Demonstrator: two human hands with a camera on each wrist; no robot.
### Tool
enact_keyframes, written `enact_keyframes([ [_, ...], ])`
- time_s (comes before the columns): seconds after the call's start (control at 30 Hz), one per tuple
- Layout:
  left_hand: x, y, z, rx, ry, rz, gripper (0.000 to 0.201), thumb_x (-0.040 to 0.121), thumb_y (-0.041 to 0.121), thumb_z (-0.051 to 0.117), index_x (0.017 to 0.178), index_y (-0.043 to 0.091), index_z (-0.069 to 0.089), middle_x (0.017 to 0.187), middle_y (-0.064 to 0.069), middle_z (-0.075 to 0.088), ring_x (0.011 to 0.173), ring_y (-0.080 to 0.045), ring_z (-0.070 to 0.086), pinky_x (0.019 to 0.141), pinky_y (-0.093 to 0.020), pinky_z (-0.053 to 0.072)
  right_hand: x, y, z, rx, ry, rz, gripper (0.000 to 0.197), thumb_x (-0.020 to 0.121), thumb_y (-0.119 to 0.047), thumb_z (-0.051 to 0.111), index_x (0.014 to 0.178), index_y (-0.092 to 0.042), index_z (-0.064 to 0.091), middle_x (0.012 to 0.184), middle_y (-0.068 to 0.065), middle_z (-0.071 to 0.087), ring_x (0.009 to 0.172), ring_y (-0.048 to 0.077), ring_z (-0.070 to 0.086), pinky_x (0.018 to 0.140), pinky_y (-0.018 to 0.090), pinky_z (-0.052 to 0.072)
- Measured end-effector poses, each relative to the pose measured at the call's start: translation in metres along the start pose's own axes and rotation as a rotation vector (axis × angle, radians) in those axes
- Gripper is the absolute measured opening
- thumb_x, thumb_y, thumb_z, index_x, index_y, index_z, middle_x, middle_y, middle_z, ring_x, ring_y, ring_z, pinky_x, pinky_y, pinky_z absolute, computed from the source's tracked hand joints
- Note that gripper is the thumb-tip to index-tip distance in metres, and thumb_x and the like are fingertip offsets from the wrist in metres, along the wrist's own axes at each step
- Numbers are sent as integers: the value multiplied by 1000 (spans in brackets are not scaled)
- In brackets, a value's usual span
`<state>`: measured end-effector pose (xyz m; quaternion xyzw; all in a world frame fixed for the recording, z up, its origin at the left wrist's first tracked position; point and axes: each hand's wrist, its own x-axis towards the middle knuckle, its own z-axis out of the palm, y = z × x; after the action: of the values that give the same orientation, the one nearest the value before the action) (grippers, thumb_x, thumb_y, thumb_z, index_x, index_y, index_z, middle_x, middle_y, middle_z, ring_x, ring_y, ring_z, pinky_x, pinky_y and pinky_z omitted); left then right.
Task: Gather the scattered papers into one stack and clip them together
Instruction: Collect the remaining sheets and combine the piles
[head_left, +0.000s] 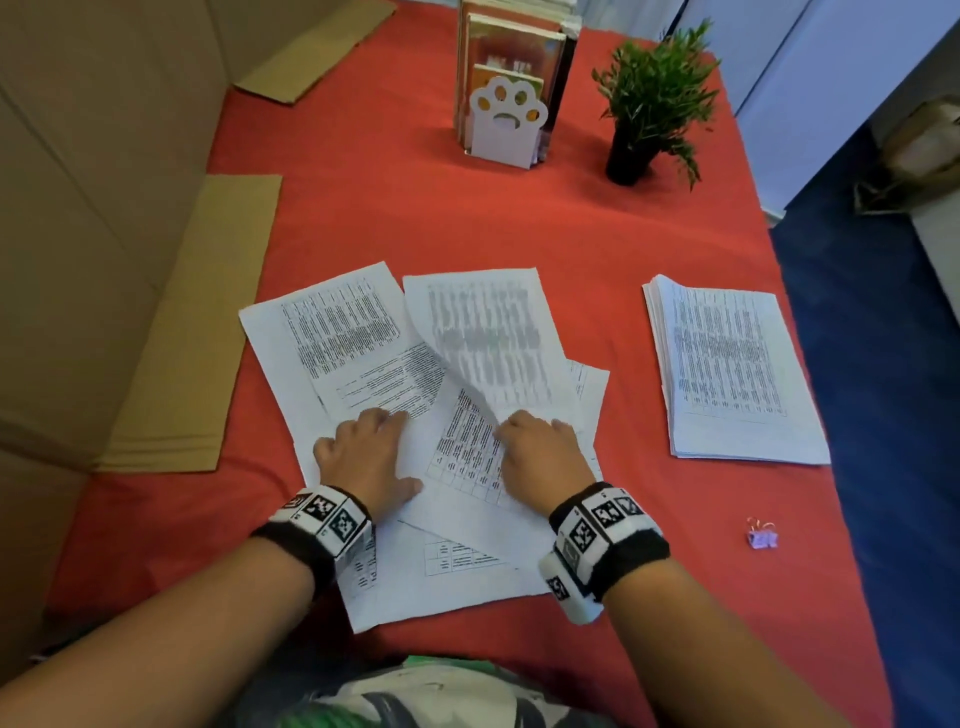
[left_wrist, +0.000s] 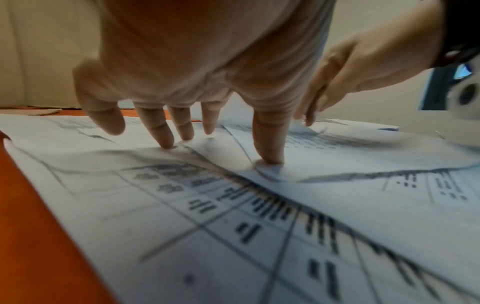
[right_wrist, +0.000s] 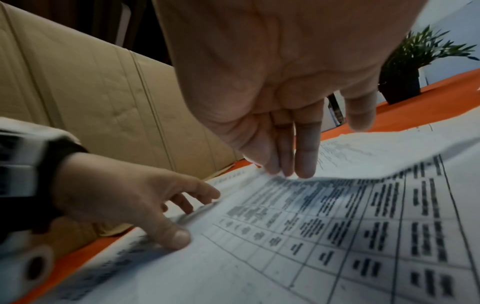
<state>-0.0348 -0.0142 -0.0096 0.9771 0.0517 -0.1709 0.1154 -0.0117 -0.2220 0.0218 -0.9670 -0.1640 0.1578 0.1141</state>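
Several printed sheets lie fanned and overlapping on the red tablecloth in front of me. My left hand rests on them with spread, straight fingers pressing down. My right hand lies beside it; its straight fingertips touch the lifted edge of the top sheet. A neat paper stack sits apart at the right. A small purple binder clip lies near the table's right edge.
A paw-shaped bookend with books stands at the back centre, a potted plant to its right. Flattened cardboard lies along the left side, with a large box wall behind it. Blue floor lies beyond the right edge.
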Motion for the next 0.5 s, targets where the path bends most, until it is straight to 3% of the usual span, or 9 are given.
enact_keyframes([
  [0.1,8,-2,-5,41,-33,-2,83,66,54,68,138,34,31,135,2,41,123,-26,41,99,-46,29,-22,-7,-8,-24,-132,-51,31,85,-17,45,99,-19,72,99,5,69,92,29,61,83,32,44],
  [0.17,10,0,-9,65,-55,-8,77,68,51,68,135,31,34,128,0,47,122,-27,42,98,-46,31,-33,-7,-11,146,-332,2,21,81,-18,48,83,-20,68,87,2,68,80,25,60,71,29,47],
  [0.23,11,0,-11,11,-65,-14,66,72,46,66,130,30,38,120,-1,53,117,-28,47,95,-45,34,-36,-1,-13,368,-381,114,10,76,-15,54,72,-24,57,78,-3,62,72,19,57,63,29,45],
  [0.27,12,-1,-11,-59,-64,-7,56,75,43,63,126,29,42,116,-1,56,113,-28,51,93,-44,37,-36,5,-12,444,-313,180,11,74,-13,55,72,-24,56,77,-3,62,72,19,57,63,30,46],
  [0.33,13,-5,-10,-229,-66,32,36,82,37,56,115,22,52,110,-2,62,101,-28,58,86,-39,45,-32,20,-8,491,-44,313,18,76,-9,52,81,-25,60,85,0,64,80,22,61,69,31,48],
  [0.4,11,-7,-10,-345,-67,49,18,83,32,56,94,18,59,95,-1,66,87,-25,59,74,-34,48,-28,37,-1,452,232,447,31,78,-4,50,102,-19,62,106,7,60,96,27,59,83,34,49],
  [0.43,9,-7,-10,-390,-69,45,13,82,29,56,81,16,58,82,0,65,77,-23,58,66,-31,47,-27,44,1,448,302,523,36,79,-5,52,113,-15,59,117,12,54,103,32,56,90,37,47],
  [0.5,5,-3,-11,-462,-87,54,15,80,24,60,68,17,53,69,2,60,67,-18,54,57,-26,41,-26,51,5,517,267,682,48,82,-11,55,129,-14,47,130,16,41,109,39,53,96,39,42],
])
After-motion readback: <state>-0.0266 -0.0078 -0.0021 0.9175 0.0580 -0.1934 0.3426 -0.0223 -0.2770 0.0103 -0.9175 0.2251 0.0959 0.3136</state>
